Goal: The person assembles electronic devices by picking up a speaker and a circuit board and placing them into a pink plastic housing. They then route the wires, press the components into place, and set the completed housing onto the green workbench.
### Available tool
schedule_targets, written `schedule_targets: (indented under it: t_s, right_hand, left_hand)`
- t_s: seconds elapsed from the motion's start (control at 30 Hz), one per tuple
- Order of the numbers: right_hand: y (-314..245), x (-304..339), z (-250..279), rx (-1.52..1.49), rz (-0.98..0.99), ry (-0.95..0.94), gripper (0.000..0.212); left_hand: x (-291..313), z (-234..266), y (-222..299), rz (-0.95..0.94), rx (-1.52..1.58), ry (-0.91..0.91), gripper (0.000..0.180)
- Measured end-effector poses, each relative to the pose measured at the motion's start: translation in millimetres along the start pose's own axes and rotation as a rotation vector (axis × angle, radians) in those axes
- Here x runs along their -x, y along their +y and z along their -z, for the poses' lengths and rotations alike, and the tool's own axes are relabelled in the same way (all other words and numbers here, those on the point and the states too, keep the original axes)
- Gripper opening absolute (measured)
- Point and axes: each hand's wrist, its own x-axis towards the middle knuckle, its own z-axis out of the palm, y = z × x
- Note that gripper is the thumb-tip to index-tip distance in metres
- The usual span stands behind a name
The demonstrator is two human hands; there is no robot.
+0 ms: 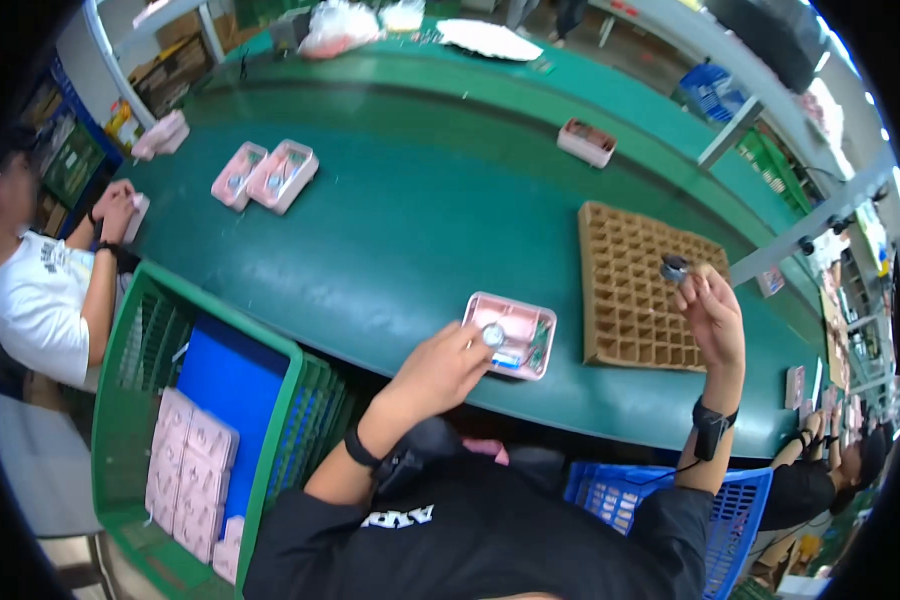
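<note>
Wearer's hands: two, left hand (440, 372) and right hand (712, 312)
Dark part (675, 267) in the right hand: one
Round silver part (493, 334) at the left fingertips: one
Pink box (517, 317), just below centre: one
Paired pink boxes (282, 178), upper left: two
Far pink box (583, 152), upper right: one
Cardboard grid (635, 312), right of centre: one
Large green crate (277, 420), lower left: one
Crated pink cases (192, 470): at least six, exact count unclear
Blue basket (750, 500), lower right: one
</note>
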Motion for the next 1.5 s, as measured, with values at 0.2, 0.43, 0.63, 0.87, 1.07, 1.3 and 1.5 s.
schedule_targets:
  t_s: [0.2, 0.43, 0.63, 0.87, 1.07, 1.3, 1.5]
  right_hand:
    - [68.2, 1.8, -137.9, -0.466, -0.387, -0.391, 0.030]
    - [86.3, 1.3, -169.3, -0.577, -0.473, -0.604, 0.024]
    - [103.2, 4.8, -167.5, -0.537, -0.356, -0.632, 0.022]
    - [117.7, 4.6, -148.6, -0.633, -0.385, -0.576, 0.020]
    - [127.6, 0.8, -130.1, -0.679, -0.375, -0.516, 0.020]
    - [121.5, 1.6, -105.4, -0.554, -0.383, -0.396, 0.029]
    - [141.4, 16.0, -102.6, 0.347, 0.115, 0.037, 0.076]
  left_hand:
    - [-4.6, 19.4, 17.3, -0.115, 0.183, 0.452, 0.034]
    - [-5.1, 34.0, 12.9, -0.172, 0.098, 0.519, 0.034]
    - [-14.0, 48.5, 12.1, -0.211, 0.121, 0.414, 0.033]
    - [-41.7, 47.4, -0.2, -0.173, 0.231, 0.216, 0.028]
    - [-63.0, 37.6, -2.6, -0.146, 0.245, 0.125, 0.024]
    - [-72.7, 28.8, -14.2, -0.081, 0.337, 0.097, 0.019]
    - [-69.9, 22.3, -38.6, 0.002, 0.125, 0.015, 0.018]
